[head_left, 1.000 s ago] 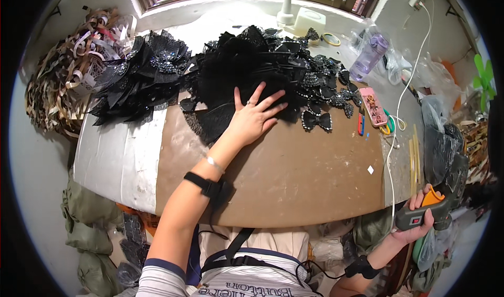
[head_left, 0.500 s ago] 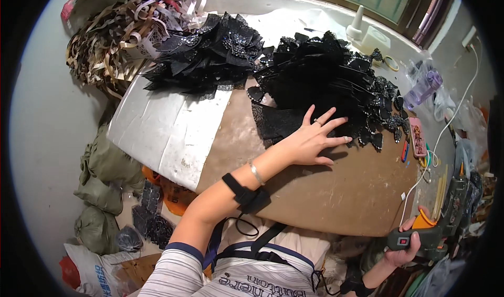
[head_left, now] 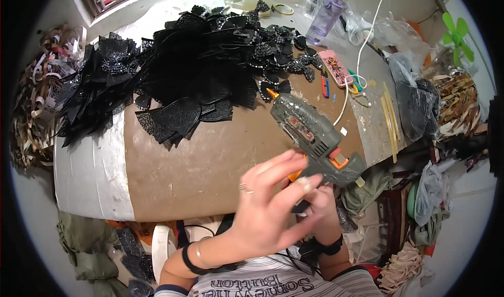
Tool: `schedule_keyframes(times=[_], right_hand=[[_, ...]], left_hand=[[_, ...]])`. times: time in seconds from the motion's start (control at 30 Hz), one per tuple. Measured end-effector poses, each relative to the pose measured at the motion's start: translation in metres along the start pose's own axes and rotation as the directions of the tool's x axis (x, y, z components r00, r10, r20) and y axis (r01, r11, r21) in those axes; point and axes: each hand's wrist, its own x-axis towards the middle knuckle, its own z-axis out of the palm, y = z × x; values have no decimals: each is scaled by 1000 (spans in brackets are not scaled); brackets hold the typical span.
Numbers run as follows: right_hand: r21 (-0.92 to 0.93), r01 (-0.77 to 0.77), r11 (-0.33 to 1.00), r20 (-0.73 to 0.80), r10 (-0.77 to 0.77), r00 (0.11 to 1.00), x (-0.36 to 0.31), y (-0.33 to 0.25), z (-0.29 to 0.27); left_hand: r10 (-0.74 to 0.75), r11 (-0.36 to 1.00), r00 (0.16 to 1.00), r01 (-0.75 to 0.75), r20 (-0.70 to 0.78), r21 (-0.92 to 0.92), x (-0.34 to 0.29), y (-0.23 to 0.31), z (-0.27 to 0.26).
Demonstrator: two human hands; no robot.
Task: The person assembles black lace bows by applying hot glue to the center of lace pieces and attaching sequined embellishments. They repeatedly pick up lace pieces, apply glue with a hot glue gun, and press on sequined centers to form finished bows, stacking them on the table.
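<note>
Now | glue gun point(head_left: 314, 135) in right hand point(head_left: 321, 202) | left hand point(head_left: 270, 202) fingers point(head_left: 307, 183) touching grip

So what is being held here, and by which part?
A grey glue gun, gripped by its handle in the right hand, nozzle pointing toward the pile of black lace pieces. The left hand reaches across its handle; its grip cannot be told.

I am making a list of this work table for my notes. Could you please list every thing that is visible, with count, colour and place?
glue gun: one, grey with orange trigger, held above table's near edge
lace pieces: many, black, heaped at far left
table: one, brown top
bottle: one, pale purple, far side
tape roll: one, yellowish, far side
cord: one, white, right side
left hand: one, fingers spread, beside gun
right hand: one, gripping gun handle
</note>
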Motion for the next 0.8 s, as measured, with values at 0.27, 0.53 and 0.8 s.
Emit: schedule_keyframes(times=[0.27, 0.53, 0.8], right_hand=[[22, -81, 996, -13, 81, 997, -9, 5, 2], [23, -215, 976, -41, 215, 976, -5, -4, 7], [466, -42, 884, 166, -41, 985, 12, 10, -12]], left_hand=[[-53, 997, 996, 49, -69, -67, -2, 1, 53], [-128, 987, 984, 139, -128, 86, -18, -6, 39], [-309, 950, 950, 310, 52, -22, -33, -6, 18]])
